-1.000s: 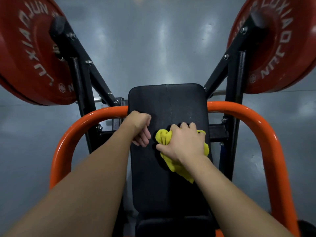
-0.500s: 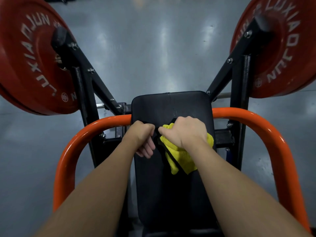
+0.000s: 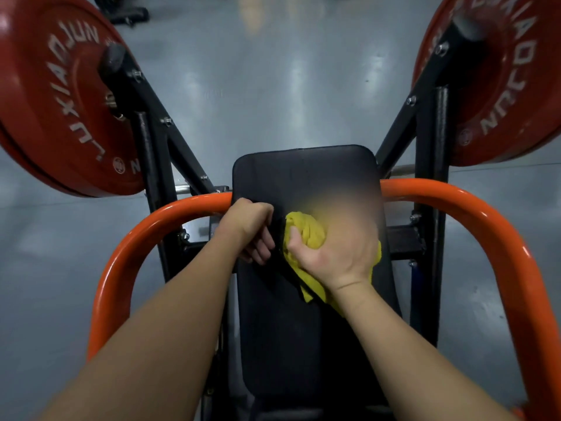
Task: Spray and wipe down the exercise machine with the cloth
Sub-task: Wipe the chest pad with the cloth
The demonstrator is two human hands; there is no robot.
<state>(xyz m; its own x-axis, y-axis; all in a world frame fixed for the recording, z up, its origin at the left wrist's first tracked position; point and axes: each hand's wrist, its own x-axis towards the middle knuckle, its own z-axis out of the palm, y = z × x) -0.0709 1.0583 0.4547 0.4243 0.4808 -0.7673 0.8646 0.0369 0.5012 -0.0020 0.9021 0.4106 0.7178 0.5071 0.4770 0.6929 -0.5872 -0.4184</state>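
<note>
My left hand (image 3: 249, 229) curls over the left edge of the pad (image 3: 303, 177), knuckles up and fingertips folded onto its face, right where the orange bar (image 3: 136, 238) runs in behind the pad. My right hand (image 3: 334, 253) sits just beside it, near the pad's middle, clamped on the bunched yellow cloth (image 3: 306, 229) with my thumb dug into the wad. The far fingers are blurred, so I cannot tell how they lie. The cloth is pressed against the pad's face, and a tail of it trails out under my wrist toward the right edge. Above both hands the pad runs up to its rounded top corners, and below them it stretches down between my forearms. The bar loops wide around both sides, leaving gaps to the pad's edges. 2 red plates (image 3: 60, 101) hang high on the black frame (image 3: 158, 165), well apart from my hands, with grey floor (image 3: 273, 86) between them.
</note>
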